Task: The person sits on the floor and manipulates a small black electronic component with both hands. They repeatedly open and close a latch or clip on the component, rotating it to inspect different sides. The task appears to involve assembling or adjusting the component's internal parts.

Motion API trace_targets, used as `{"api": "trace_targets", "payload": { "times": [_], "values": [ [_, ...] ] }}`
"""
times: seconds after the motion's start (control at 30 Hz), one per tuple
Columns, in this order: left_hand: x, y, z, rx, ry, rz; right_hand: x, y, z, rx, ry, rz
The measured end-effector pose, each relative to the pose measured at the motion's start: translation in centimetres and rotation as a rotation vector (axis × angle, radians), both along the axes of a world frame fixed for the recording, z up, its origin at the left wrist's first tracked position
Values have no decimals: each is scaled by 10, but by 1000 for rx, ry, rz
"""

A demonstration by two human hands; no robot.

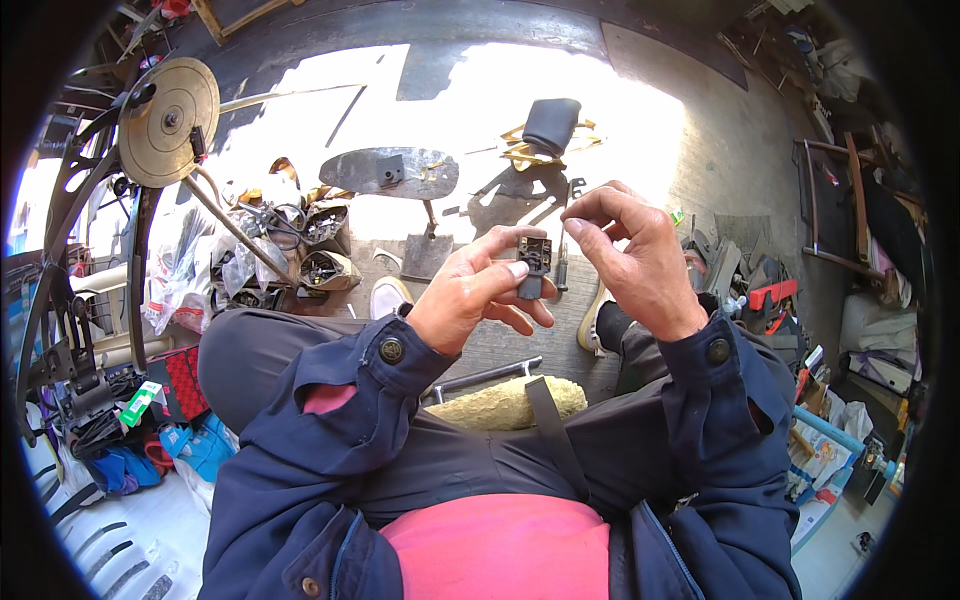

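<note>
My left hand (478, 285) grips a small black electrical part with brass-coloured contacts (534, 262). Its cavities face up, and my thumb presses on its side while the other fingers support it from below. To the right, my right hand (632, 250) is raised, thumb and forefinger drawn together near the part but apart from it. Whatever lies between those fingertips, if anything, is too small to make out. A slim dark metal tool (562, 268) shows between my hands; I cannot tell whether it lies on the floor.
A small oval-topped stand (350, 172) bears a black block. Beyond my hands sits a dark-padded stool (552, 125) with a yellowish frame. Open bags of parts (325, 270) crowd the left, below a large round disc (170, 120). Tools and a red item (772, 295) lie at right.
</note>
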State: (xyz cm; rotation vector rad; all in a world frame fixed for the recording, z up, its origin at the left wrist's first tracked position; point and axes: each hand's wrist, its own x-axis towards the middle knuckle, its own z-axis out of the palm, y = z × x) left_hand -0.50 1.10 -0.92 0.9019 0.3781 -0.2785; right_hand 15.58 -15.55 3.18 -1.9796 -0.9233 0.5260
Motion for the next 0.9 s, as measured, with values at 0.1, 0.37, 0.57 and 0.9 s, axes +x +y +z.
{"api": "trace_targets", "payload": {
  "times": [0.1,0.37,0.57,0.9],
  "values": [
    [0,0,0,5,3,6,1,-2,2,-49,18,-9],
    [2,-1,0,11,12,-5,-1,-5,3,-57,69,2],
    [2,-2,1,33,8,-20,-4,-5,2,-32,95,56],
    [2,-5,-6,-11,-14,-21,-10,-3,0,38,-7,173]
  ]
}}
